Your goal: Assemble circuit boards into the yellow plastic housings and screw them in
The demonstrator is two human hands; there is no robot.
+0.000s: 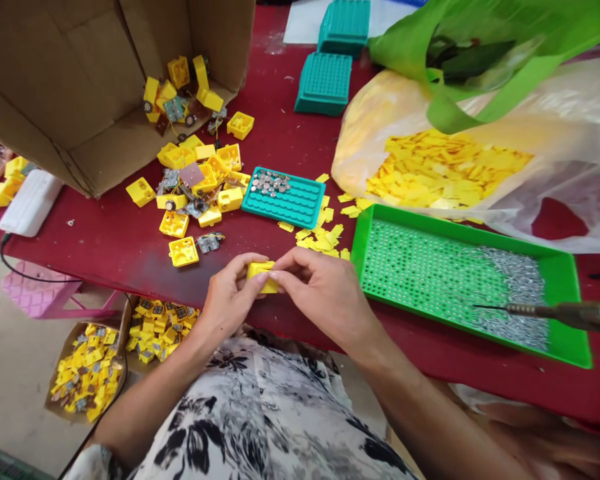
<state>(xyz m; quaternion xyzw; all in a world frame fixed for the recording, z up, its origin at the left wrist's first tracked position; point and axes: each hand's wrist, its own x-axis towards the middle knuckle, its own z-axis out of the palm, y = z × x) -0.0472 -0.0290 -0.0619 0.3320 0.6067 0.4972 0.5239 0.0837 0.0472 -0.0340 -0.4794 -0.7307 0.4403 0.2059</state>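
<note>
Between my two hands, over the table's front edge, is a small yellow plastic housing [264, 269]. My left hand [234, 293] grips it from the left with thumb and fingers. The thumb and fingertips of my right hand [325, 290] are pinched against its right side; any small piece between them is hidden. Ahead and to the left lie loose yellow housings [184, 252] with grey and wired parts. A teal tray [300, 205] with small round metal discs stands just beyond my hands, with thin yellow plastic pieces [323, 237] scattered beside it.
A green tray [575, 280] of screws stands at right, with an electric screwdriver [570, 312] over it. Behind it is a plastic bag [360, 127] of yellow pieces. A cardboard box [100, 80] stands at back left. Filled boxes [55, 393] and a pink stool [40, 287] are below.
</note>
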